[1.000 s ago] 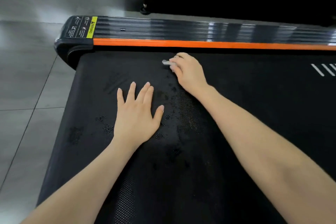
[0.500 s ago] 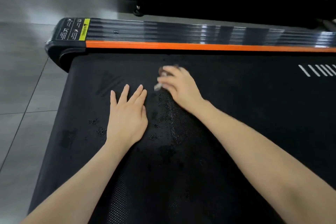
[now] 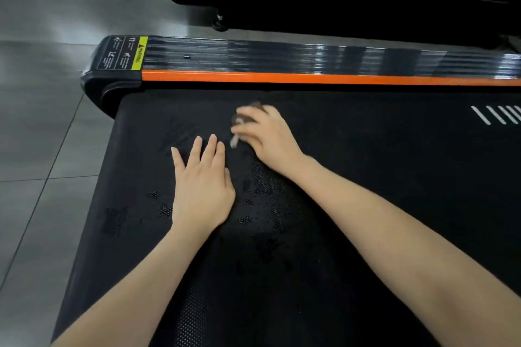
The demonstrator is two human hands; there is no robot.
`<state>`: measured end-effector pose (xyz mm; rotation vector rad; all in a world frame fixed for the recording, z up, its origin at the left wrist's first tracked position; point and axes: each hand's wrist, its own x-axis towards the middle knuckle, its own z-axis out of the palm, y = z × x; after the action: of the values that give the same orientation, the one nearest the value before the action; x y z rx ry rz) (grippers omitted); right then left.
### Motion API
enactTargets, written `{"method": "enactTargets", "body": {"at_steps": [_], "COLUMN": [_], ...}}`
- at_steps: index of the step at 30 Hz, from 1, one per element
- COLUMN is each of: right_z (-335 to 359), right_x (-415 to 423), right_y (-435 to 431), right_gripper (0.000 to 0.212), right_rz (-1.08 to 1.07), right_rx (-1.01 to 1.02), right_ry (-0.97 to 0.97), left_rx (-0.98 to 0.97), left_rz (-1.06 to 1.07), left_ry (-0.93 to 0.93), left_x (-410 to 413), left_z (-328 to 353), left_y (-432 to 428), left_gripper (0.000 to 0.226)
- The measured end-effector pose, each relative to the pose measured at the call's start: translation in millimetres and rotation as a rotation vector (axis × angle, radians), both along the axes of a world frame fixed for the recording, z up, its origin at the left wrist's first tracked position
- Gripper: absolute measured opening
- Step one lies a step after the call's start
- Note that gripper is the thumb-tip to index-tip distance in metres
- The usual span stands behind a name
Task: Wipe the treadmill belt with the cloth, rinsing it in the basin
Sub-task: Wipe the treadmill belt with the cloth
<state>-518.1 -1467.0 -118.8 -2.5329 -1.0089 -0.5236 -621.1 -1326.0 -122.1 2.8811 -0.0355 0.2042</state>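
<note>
Head view: the right hand (image 3: 270, 138), blurred, fingers curled round a small pale cloth (image 3: 234, 140), works the far-left part of the treadmill belt (image 3: 380, 177); the left hand (image 3: 201, 186) lies flat just beside it, fingers straight. That scrap could slip from so slight a hold, or the strokes catch the left fingers. No basin is in view. An orange-edged side rail (image 3: 310, 77) bounds the belt's far side; a second treadmill (image 3: 338, 0) stands beyond.

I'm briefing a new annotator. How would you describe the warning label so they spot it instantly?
Start at the near treadmill's side rail, beyond the belt. At its left end sits the warning label: black pictogram panels edged by the scene's only yellow strip.
</note>
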Motion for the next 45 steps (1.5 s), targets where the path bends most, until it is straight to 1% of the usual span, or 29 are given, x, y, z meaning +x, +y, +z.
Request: {"method": "enactTargets", "body": {"at_steps": [2, 4, 5, 7, 9, 12, 14, 15, 16, 19, 21, 23, 25, 28, 30, 32, 34, 36, 38, 40, 42, 43, 45], "right_z": [0, 1, 2, 2, -1, 1, 2, 3, 3, -1, -3, -3, -2, 3, 7, 11, 13, 21, 32, 40, 48, 49, 42], "right_x": [33, 54, 60, 69, 75, 76, 80, 81, 81, 73, 67, 62, 61, 35, -10, -73, -149, -226, -280, -298, -297, -294, -289], "right_y": [21, 31, 28, 7, -32, -79, -74, -61, -46, 12, 45, 53, 32, -9, -24, -39, -61, -84, -101, -109, -107, -105, -100], "right_gripper": [0.013, 0.014, 0.015, 0.014, 0.013, 0.018, 0.022, 0.023, 0.024, 0.026, 0.028, 0.029, 0.03, 0.031, 0.027, 0.025, 0.028, 0.032, 0.035, 0.037, 0.042, 0.049, 0.063], "right_rz": [-0.1, -0.125, -0.125, -0.155, -0.275, -0.498, -0.633, -0.665, -0.658, -0.498, -0.375, -0.254, -0.201, -0.216, -0.173, -0.095, -0.025, 0.011, 0.035, 0.051, 0.061, 0.056, -0.007], "right_rx": [0.028, -0.01, -0.037, -0.023, 0.015, 0.03, 0.083, 0.099, 0.098, 0.094, 0.04, -0.034, -0.064, -0.106, -0.09, -0.046, -0.046, -0.068, -0.095, -0.13, -0.135, -0.117, -0.1], "right_ry": [0.014, 0.029, 0.023, -0.025, -0.045, 0.025, 0.06, 0.071, 0.073, 0.087, 0.095, 0.101, 0.119, 0.121, 0.076, 0.083, 0.192, 0.344, 0.454, 0.503, 0.508, 0.505, 0.494], "left_rx": [0.019, 0.026, 0.027, 0.033, 0.034, 0.051, 0.058, 0.062, 0.067, 0.075, 0.068, 0.068, 0.063, 0.048, 0.035, 0.028, 0.037, 0.041, 0.04, -0.013, -0.118, -0.152, -0.143], "left_rz": [-0.003, -0.009, -0.015, -0.018, -0.017, -0.007, 0.002, 0.002, 0.001, 0.002, 0.006, -0.007, -0.014, -0.017, -0.016, -0.015, -0.017, -0.013, -0.012, -0.021, -0.035, -0.045, -0.082], "left_ry": [-0.019, -0.031, -0.03, -0.03, -0.028, -0.037, -0.041, -0.038, -0.035, -0.039, -0.044, -0.054, -0.056, -0.06, -0.049, -0.032, -0.018, 0.008, 0.016, 0.01, -0.004, -0.018, -0.055], "left_x": [1, 1, 1, 2, 1, 1, 2, 2, 1, 1, 2, 2, 2, 1, 2, 1, -1, -2, -3, -5, -15, -28, -64], "left_z": [-2, -3, -3, -3, -4, -6, -6, -6, -6, -7, -6, -7, -7, -8, -9, -6, -4, -2, 2, 8, 15, 18, 21], "left_y": [1, 2, 2, 3, 4, 1, -2, -3, -3, -3, -3, -1, 2, 2, 1, 0, 0, 0, 0, 1, 0, -2, -10], "left_gripper": [0.058, 0.06, 0.061, 0.062, 0.062, 0.06, 0.059, 0.059, 0.058, 0.058, 0.058, 0.059, 0.059, 0.052, 0.046, 0.047, 0.049, 0.049, 0.048, 0.047, 0.046, 0.045, 0.041]}}
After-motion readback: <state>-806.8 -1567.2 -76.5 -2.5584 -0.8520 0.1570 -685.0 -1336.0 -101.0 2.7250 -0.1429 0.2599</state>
